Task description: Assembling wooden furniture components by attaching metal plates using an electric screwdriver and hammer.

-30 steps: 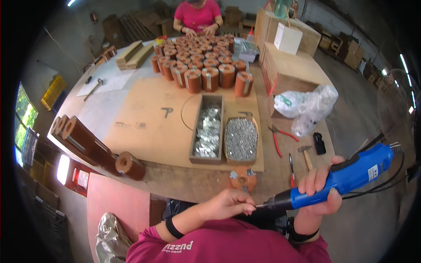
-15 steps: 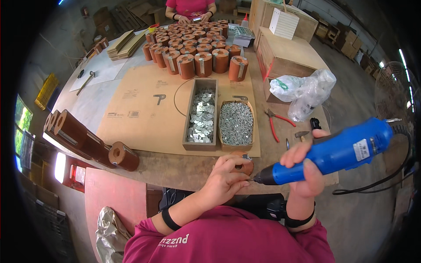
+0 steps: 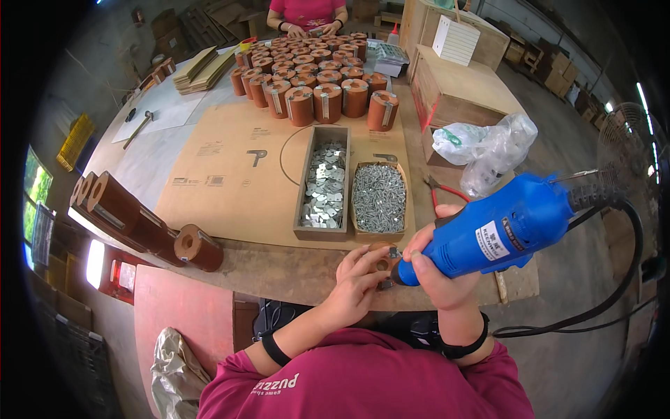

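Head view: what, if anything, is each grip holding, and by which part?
The right hand has its grip around the blue power driver, near its front end. The left hand is at a brown cylinder; any hold is hidden.

Open lane: cardboard (image 3: pixel 227 157), left of plate tray (image 3: pixel 321 233). Obstacles: plate tray and screw box (image 3: pixel 380 237), beyond hands (image 3: pixel 354 281); cylinders (image 3: pixel 326 103), farther back; driver (image 3: pixel 474 234) and cable (image 3: pixel 638 241), right.

The blue power screwdriver (image 3: pixel 481 237), box of screws (image 3: pixel 380 237), hammer (image 3: pixel 138 131) and crowded brown cylinders (image 3: pixel 300 109) show a workshop.
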A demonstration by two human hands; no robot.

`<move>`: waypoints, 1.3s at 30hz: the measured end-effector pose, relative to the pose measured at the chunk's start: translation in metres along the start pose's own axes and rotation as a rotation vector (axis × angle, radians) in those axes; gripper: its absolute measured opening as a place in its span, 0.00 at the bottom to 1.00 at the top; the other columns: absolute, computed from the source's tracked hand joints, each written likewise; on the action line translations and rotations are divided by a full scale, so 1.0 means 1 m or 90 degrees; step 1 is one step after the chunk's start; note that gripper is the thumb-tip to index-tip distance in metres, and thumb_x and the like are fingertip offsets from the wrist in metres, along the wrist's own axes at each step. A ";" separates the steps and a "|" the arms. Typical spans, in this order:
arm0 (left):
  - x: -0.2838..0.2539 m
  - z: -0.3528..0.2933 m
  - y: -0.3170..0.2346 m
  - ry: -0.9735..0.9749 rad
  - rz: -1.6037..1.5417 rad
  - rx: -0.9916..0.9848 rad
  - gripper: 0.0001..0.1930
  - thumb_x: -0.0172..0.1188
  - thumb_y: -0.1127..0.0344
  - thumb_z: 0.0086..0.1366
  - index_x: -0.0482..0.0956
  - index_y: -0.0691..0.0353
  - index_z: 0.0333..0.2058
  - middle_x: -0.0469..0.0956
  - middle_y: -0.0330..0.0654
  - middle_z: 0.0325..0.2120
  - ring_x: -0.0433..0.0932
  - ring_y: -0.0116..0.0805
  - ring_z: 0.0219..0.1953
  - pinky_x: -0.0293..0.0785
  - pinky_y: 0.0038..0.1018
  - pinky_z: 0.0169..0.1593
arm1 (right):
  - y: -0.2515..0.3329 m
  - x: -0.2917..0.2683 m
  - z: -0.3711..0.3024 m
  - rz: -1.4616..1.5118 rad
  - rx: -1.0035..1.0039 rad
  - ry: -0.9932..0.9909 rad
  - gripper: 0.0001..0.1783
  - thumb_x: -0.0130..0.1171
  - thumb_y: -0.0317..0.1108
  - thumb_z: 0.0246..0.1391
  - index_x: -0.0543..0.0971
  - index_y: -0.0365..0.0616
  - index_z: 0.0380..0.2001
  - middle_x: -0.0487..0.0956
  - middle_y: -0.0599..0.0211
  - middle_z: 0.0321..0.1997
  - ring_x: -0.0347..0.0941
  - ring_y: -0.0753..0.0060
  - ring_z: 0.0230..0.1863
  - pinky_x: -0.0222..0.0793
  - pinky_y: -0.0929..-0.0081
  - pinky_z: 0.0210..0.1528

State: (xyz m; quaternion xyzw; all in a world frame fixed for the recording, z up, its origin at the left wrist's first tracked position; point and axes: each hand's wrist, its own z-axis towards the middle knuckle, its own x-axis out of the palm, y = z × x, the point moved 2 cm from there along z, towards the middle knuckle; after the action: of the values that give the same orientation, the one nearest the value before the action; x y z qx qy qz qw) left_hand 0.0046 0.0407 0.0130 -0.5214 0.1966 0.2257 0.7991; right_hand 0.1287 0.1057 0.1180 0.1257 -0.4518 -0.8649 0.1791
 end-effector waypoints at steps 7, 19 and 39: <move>0.004 0.000 0.005 -0.009 -0.008 0.012 0.16 0.51 0.78 0.45 0.76 0.62 0.37 0.60 0.42 0.54 0.53 0.52 0.57 0.47 0.42 0.56 | 0.002 0.004 0.001 0.012 -0.027 0.036 0.31 0.53 0.17 0.40 0.53 0.33 0.49 0.72 0.62 0.25 0.70 0.72 0.28 0.67 0.76 0.35; -0.001 0.007 -0.007 -0.122 0.112 0.006 0.24 0.66 0.57 0.41 0.72 0.57 0.38 0.57 0.54 0.53 0.51 0.56 0.56 0.47 0.45 0.55 | -0.003 0.009 0.007 -0.025 -0.038 0.077 0.28 0.54 0.17 0.39 0.56 0.36 0.46 0.71 0.66 0.25 0.70 0.77 0.28 0.66 0.80 0.32; 0.019 0.008 0.016 -0.069 0.106 0.023 0.21 0.68 0.61 0.39 0.69 0.64 0.29 0.57 0.61 0.50 0.68 0.57 0.43 0.69 0.38 0.43 | -0.013 0.015 0.014 0.048 0.037 0.008 0.25 0.53 0.17 0.36 0.61 0.35 0.41 0.72 0.66 0.25 0.70 0.79 0.25 0.67 0.81 0.29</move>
State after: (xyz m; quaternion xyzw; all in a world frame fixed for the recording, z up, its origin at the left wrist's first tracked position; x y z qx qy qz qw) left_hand 0.0116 0.0563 -0.0062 -0.4760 0.2001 0.3156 0.7961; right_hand 0.1068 0.1163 0.1147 0.1190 -0.4801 -0.8433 0.2104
